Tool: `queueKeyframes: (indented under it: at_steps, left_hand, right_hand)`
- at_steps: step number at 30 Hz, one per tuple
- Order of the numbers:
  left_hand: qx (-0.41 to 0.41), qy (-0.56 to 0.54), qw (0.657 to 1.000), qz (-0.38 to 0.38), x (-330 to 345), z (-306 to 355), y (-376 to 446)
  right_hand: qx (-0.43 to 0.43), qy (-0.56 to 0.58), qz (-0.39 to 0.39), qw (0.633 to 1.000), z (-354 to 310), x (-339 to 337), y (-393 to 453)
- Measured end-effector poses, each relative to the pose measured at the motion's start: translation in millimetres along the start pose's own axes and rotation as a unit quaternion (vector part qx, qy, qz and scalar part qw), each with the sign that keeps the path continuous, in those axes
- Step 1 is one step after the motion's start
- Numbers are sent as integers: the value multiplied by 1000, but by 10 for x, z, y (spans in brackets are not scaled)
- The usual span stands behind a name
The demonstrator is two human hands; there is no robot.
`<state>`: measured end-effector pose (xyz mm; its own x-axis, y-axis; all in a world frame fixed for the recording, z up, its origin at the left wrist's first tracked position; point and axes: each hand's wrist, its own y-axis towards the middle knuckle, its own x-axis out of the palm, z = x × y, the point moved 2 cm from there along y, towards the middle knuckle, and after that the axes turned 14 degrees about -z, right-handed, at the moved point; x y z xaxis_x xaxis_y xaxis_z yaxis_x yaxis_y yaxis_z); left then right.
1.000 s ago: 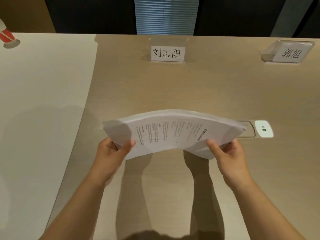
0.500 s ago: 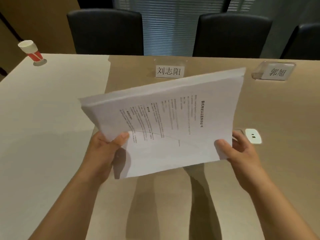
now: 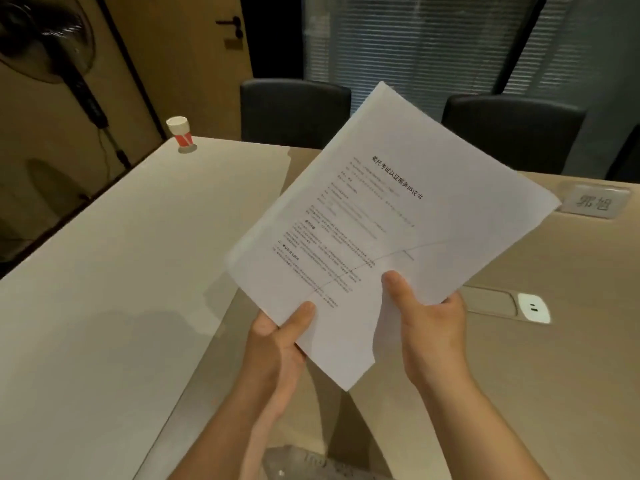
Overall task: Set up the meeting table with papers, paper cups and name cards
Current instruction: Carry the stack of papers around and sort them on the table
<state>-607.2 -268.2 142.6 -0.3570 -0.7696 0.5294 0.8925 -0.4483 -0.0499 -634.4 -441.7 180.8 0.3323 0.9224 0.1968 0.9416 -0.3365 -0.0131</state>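
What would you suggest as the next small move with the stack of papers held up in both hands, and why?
Probably peel off the top sheet with the right hand and lay it on the table. Both hands grip the stack of papers clear of the table, the left hand at its lower corner, and no paper lies there yet.

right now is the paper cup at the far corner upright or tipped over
Upright: the paper cup stands on its base on the table, open rim facing up.

Both forearms bare to frame edge, no sleeves in view. Left hand (image 3: 277,344) & right hand (image 3: 429,327): no rings, watch, gloves. Nails short, plain.
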Motion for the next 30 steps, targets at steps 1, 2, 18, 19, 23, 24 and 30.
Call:
queueKeyframes:
  at_steps: [1, 2, 18, 19, 23, 24, 30]
  left_hand:
    - [1, 7, 1000, 14, -60, 89, -72]
    - [8, 18, 999, 36, -183, 218, -184]
    - [100, 327, 933, 111, -1182, 2368, -2289]
    - [113, 326, 931, 123, -1299, 2460, -2533]
    - [172, 321, 915, 175, -1755, 2799, -3409]
    - [184, 311, 912, 194, -1906, 2880, -3651]
    - [173, 323, 911, 189, -2743, 3382, -4852]
  right_hand:
    - [-8, -22, -18, 1000, -60, 6, -16]
    - [-15, -39, -41, 998, -132, 66, -42]
    - [-25, -100, -392, 914, -661, 2177, -1120]
    - [-31, -105, -406, 908, -669, 2396, -1272]
    - [-63, -122, -422, 896, -652, 3203, -1907]
    - [-65, -125, -427, 893, -628, 3429, -2097]
    - [-76, -105, -459, 879, -461, 4586, -3008]
